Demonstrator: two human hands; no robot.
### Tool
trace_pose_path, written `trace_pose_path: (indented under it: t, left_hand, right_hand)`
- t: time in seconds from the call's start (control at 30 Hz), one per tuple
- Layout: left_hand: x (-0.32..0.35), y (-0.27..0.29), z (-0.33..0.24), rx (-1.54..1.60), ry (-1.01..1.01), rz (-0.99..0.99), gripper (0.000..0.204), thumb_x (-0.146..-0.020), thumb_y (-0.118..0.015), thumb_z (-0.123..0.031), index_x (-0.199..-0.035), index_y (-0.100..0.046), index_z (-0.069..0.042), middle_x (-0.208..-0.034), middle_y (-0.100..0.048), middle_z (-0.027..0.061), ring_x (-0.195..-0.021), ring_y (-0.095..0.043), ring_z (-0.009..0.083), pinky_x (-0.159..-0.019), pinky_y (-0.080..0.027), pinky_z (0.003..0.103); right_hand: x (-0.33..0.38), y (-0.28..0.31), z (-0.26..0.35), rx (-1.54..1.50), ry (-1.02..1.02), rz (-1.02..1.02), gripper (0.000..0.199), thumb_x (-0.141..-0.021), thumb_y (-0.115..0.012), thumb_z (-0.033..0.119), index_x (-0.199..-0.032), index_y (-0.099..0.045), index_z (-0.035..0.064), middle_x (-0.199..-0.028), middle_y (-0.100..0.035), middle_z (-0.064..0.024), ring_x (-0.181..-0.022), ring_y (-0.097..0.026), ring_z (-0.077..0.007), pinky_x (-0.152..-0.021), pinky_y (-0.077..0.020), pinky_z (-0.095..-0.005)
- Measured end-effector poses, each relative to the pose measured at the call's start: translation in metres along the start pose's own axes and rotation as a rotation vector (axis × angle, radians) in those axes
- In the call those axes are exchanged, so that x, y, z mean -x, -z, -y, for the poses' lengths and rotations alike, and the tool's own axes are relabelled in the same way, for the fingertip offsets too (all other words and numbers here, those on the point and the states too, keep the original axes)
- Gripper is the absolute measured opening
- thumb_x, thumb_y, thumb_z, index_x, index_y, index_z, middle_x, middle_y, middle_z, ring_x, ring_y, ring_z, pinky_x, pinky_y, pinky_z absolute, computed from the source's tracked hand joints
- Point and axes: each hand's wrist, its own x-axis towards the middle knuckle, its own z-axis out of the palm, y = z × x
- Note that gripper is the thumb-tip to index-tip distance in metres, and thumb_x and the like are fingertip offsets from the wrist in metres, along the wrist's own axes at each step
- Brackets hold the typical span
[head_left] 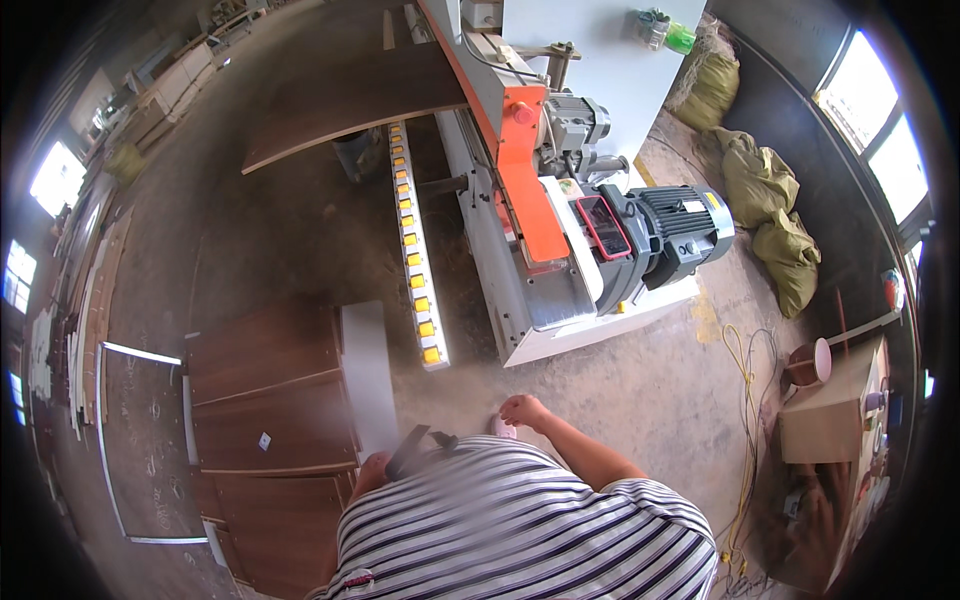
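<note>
My right hand (522, 410) hangs in front of my striped shirt, its fingers curled in with nothing visible in them. Just below it a pinkish shape (504, 428), perhaps a shoe, shows near the floor. Low on the left, my left hand (373, 470) is mostly hidden by my body and blurred. It is beside a dark flat strip (408, 452) that I cannot make out, close to the stacked brown panels (270, 415). Whether that hand grips anything does not show.
Ahead stands a woodworking machine (535, 205) with orange covers, a motor (685, 225) and a red-cased phone (604, 227). A rail of yellow rollers (412, 255) runs beside it, under a large brown board (350, 95). Sacks (760, 180) and cables (745, 400) lie right.
</note>
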Motion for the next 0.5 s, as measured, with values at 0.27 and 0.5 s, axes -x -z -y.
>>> trace_pose_path:
  t: [0.27,0.5]
  left_hand:
    - [0.020,-0.001,0.011,0.025,0.087,-0.028,0.022,-0.082,-0.056,-0.016,-0.100,-0.055,-0.003,-0.076,-0.062,0.0077,-0.067,-0.061,0.0159,-0.055,-0.047,0.028]
    - [0.028,0.007,0.016,0.051,0.130,-0.051,0.024,-0.081,-0.057,-0.018,-0.100,-0.054,-0.003,-0.077,-0.062,0.0080,-0.068,-0.061,0.0165,-0.056,-0.048,0.029]
  right_hand:
    - [-0.002,0.007,-0.011,0.037,0.010,-0.050,0.014,-0.081,-0.058,0.013,-0.091,-0.062,0.0038,-0.082,-0.065,-0.0070,-0.071,-0.063,-0.0145,-0.060,-0.0507,-0.0250]
    - [-0.001,0.017,-0.025,-0.226,-0.087,-0.097,0.017,-0.080,-0.061,0.017,-0.092,-0.063,0.0050,-0.081,-0.065,-0.0059,-0.068,-0.063,-0.0141,-0.060,-0.0504,-0.0263]
